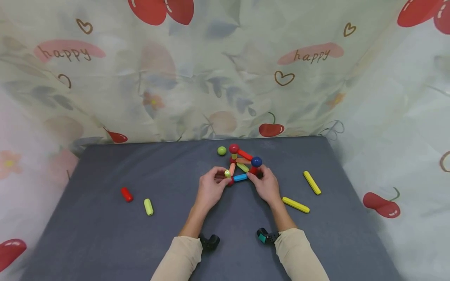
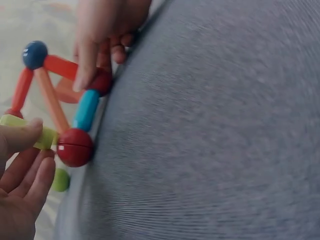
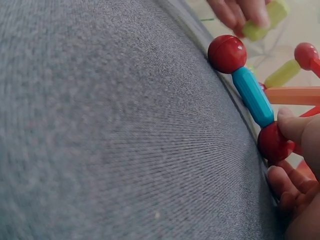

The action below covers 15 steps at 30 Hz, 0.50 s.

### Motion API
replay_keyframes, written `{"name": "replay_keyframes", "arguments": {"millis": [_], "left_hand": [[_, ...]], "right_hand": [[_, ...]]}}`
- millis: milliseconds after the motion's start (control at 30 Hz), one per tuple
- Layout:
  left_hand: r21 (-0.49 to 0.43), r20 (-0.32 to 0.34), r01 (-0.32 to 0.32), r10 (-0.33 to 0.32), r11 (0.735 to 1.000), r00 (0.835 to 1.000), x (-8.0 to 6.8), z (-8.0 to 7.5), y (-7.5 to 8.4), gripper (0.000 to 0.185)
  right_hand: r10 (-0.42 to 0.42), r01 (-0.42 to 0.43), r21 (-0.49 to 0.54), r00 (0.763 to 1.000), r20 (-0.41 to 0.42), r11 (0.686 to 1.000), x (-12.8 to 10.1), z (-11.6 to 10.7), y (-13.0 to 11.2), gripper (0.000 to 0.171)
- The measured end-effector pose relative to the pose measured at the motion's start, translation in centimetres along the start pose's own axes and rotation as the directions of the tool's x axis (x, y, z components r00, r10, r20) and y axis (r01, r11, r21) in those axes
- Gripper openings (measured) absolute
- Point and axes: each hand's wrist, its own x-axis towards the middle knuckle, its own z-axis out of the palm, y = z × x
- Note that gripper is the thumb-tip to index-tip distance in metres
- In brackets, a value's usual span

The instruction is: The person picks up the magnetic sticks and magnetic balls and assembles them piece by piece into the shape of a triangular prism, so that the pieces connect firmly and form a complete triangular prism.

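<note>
On the grey felt-covered table (image 1: 105,242), a small frame of coloured plastic rods and balls (image 1: 242,166) stood near the far edge, between both hands. The left hand (image 1: 209,189) pinched a short lime-green rod (image 2: 27,131) between thumb and curled fingers just beside a red ball (image 2: 74,147). The right hand (image 1: 267,186) gripped the other red ball (image 3: 273,142) at the opposite end of the one blue rod (image 3: 253,96). Loose pieces lay apart: two long yellow rods (image 1: 312,182), one short red rod (image 1: 126,194), one short green rod (image 1: 149,207), one green ball (image 1: 222,150).
</note>
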Motion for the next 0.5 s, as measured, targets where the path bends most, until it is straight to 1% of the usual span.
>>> {"name": "replay_keyframes", "arguments": {"millis": [100,200,367,433,500], "left_hand": [[0.018,0.018,-0.016,0.015,1.0,1.0,0.2,0.4,-0.3,0.025],[0.039,0.02,-0.03,0.03,0.999,0.999,0.3,0.4,-0.5,0.025],[0.12,0.042,-0.061,0.056,0.991,0.998,0.8,0.2,-0.6,0.026],[0.149,0.076,-0.084,0.073,0.985,0.994,1.1,0.0,-0.6,0.028],[0.163,0.136,-0.098,0.076,0.982,0.988,1.5,-0.6,-0.7,0.032]], "right_hand": [[0.004,-0.004,0.003,1.0,-0.002,1.0,0.0,0.0,0.0,0.035],[0.006,-0.006,-0.002,1.0,0.006,1.0,0.0,-0.1,0.0,0.036],[0.013,-0.013,-0.002,1.0,0.007,1.0,0.0,-0.1,0.0,0.037],[0.015,-0.015,-0.002,1.0,0.003,1.0,-0.1,0.0,0.0,0.037],[0.013,-0.013,-0.004,1.0,0.006,1.0,-0.1,0.1,-0.1,0.037]]}}
